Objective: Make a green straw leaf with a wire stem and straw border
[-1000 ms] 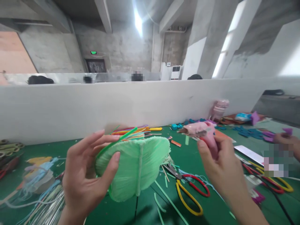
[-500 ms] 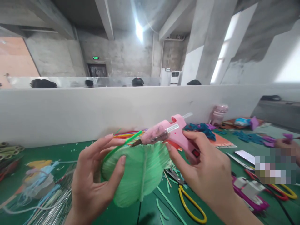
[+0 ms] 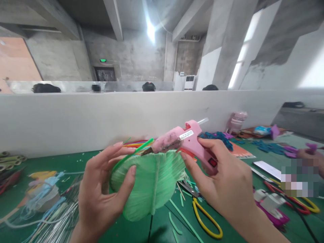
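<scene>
A green leaf-shaped piece (image 3: 144, 189) with a ribbed surface and a midrib is pinched in my left hand (image 3: 103, 189), thumb in front and fingers behind. A bright green strip (image 3: 134, 154) runs along its upper left edge, its end sticking up free. My right hand (image 3: 220, 179) is wrapped round the handle of a pink glue gun (image 3: 188, 141). The gun's dark nozzle points left at the leaf's top edge, close to the strip; whether it touches is hard to tell. A clear glue stick (image 3: 203, 120) protrudes from the gun's back.
Yellow-handled scissors (image 3: 207, 219) and green scraps (image 3: 174, 224) lie below my right hand. Wire stems (image 3: 60, 216) and a yellow glue gun (image 3: 42, 175) are at left. A purple power strip (image 3: 272, 212), phone (image 3: 268, 168) and another person's hand (image 3: 311, 157) are at right. A white partition (image 3: 101, 118) stands behind.
The glue gun's nozzle has shifted slightly along the leaf's top edge, and the gun's body sits a little higher. Both hands keep their holds.
</scene>
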